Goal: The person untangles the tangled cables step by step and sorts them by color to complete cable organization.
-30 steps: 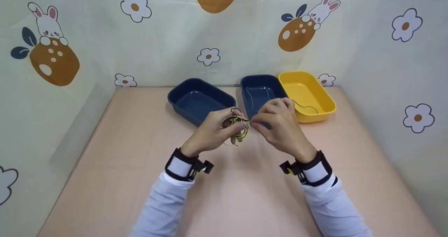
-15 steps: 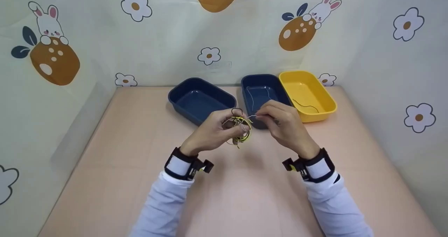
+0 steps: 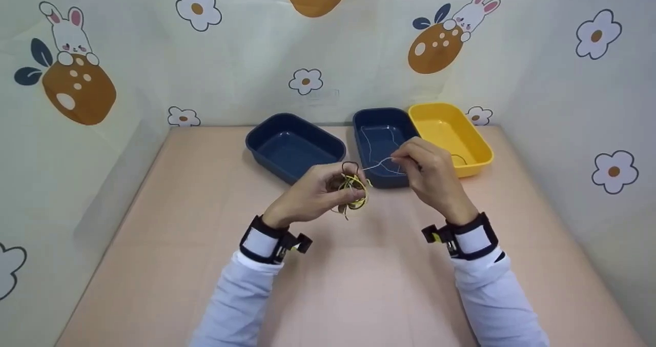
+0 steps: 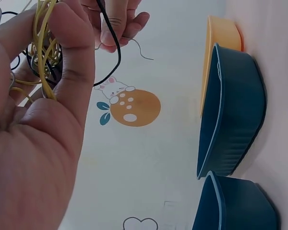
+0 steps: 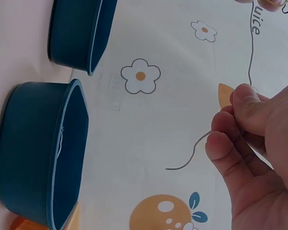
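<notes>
My left hand [image 3: 310, 196] holds a tangled bundle of yellow, black and white wires [image 3: 354, 190], gripped between thumb and fingers. A black wire [image 4: 116, 40] loops out of the bundle in the left wrist view. To the right and slightly higher, my right hand [image 3: 430, 172] pinches a thin white wire [image 3: 378, 163] between thumb and forefinger. That wire runs taut from the bundle to the pinch, and its loose end [image 5: 187, 162] curls out past the fingers in the right wrist view. Both hands are raised above the table.
Behind my right hand stands a blue box [image 3: 356, 131] with thin white wires [image 3: 369, 142] inside. A yellow box [image 3: 471, 170] touching its right side holds a dark wire [image 3: 461, 157]. Another blue box [image 3: 256, 155] sits behind my left hand. A patterned cloth wall [image 3: 246, 55] rises behind them.
My right hand has moved right and up, away from the left, drawing a growing length of white wire out of the bundle. The left hand has stayed nearly in place.
</notes>
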`<state>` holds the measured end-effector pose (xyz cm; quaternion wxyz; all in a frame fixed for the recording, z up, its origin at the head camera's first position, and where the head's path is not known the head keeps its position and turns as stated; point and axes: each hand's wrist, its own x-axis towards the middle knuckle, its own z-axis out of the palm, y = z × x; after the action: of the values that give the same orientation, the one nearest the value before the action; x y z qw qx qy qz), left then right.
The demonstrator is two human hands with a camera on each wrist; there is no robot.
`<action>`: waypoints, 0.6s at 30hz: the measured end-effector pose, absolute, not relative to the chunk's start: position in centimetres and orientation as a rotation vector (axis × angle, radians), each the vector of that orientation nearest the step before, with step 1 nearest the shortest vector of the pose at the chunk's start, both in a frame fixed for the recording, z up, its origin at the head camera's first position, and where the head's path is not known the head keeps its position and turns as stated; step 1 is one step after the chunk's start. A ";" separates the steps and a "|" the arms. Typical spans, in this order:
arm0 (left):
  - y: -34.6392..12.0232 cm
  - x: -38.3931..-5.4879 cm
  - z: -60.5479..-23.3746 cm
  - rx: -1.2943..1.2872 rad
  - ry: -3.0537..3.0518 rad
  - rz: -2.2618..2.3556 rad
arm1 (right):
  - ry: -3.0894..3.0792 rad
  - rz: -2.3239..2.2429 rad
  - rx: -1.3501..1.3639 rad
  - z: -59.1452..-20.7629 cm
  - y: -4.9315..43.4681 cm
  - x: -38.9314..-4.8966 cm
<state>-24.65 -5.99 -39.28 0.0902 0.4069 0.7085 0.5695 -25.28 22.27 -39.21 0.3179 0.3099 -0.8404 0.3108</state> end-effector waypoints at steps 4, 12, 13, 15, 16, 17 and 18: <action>-6.1 -24.7 -39.3 1.208 2.091 1.685 | -2.220 0.817 0.759 -39.3 22.9 -25.6; -6.4 -24.7 -39.2 1.174 2.148 1.679 | -2.210 0.804 0.649 -39.3 24.6 -26.2; -6.5 -24.7 -39.2 1.170 2.158 1.677 | -2.209 0.798 0.636 -39.3 24.9 -26.3; -6.7 -24.8 -39.1 1.149 2.176 1.681 | -2.205 0.787 0.602 -39.4 25.5 -26.4; -6.8 -24.8 -39.0 1.139 2.186 1.682 | -2.207 0.781 0.580 -39.4 25.8 -26.5; -6.9 -24.8 -39.0 1.129 2.197 1.682 | -2.216 0.774 0.554 -39.3 26.1 -26.5; -7.0 -24.9 -39.0 1.119 2.205 1.683 | -2.226 0.765 0.529 -39.3 26.4 -26.5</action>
<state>-24.90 -6.97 -39.03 0.0754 0.3730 0.7351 0.5611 -26.52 26.37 -39.28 0.3566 0.2047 -0.8621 0.2962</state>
